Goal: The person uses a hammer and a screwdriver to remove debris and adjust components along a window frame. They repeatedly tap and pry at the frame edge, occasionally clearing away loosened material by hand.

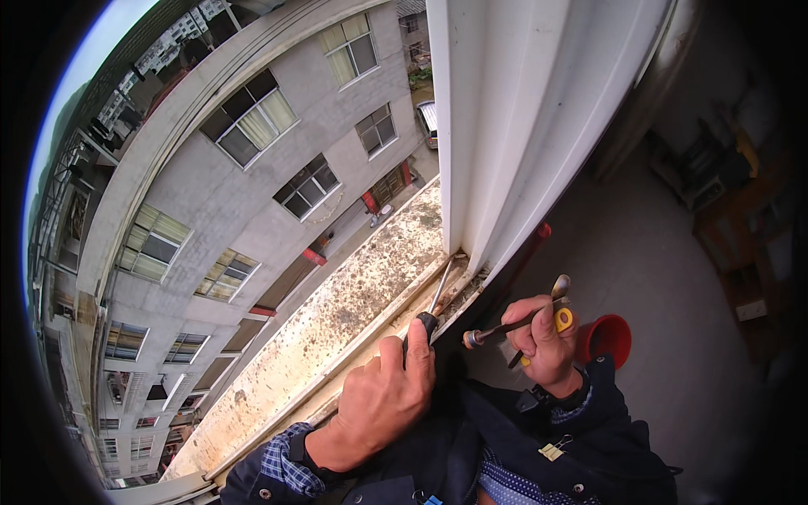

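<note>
My left hand (383, 396) grips a screwdriver (436, 295) by its dark handle, with the metal shaft reaching into the grimy window track (463, 282) where it meets the white frame (471, 126). My right hand (539, 341), to the right of the sill and inside the room, is closed on several small tools: a dark rod with a round metal end (475, 337), a yellow piece with a hole (564, 320) and a rounded, pale-tipped piece (560, 286). Their exact kinds are unclear. The outer ledge (337, 295) beside my left hand is speckled with dirt.
A red bucket (614, 341) stands on the grey floor (631, 252) at right, with wooden furniture (749, 278) in shadow beyond. Outside on the left, a multi-storey grey building (244, 194) and a parked car (427, 122) show below. A binder clip (553, 449) hangs on my dark jacket.
</note>
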A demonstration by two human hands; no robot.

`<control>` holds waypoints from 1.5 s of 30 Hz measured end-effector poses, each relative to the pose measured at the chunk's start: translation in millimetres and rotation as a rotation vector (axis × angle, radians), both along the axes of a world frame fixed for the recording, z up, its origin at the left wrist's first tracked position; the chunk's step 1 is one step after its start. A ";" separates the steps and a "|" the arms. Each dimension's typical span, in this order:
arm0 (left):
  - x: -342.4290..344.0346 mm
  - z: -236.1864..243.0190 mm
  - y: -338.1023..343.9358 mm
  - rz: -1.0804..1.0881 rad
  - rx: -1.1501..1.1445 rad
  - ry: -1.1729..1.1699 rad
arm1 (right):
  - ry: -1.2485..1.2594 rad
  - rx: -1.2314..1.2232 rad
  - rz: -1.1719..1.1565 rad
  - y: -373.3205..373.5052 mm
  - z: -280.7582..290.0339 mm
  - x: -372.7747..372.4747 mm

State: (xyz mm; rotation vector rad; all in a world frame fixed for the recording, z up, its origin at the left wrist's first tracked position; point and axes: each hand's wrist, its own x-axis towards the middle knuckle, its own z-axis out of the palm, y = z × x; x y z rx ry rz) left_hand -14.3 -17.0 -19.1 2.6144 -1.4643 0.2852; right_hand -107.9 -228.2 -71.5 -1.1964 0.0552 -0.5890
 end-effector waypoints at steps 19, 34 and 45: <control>0.1 10.2 -17.7 0.003 -0.316 0.035 | 0.185 -0.013 0.127 8.4 5.1 -16.3; 16.9 10.8 -24.8 -0.112 -0.610 0.098 | -0.208 -0.924 -0.043 14.9 -15.3 5.5; 31.2 18.0 -36.7 -0.232 -0.721 0.341 | -0.075 -0.551 0.347 27.5 -11.6 -3.8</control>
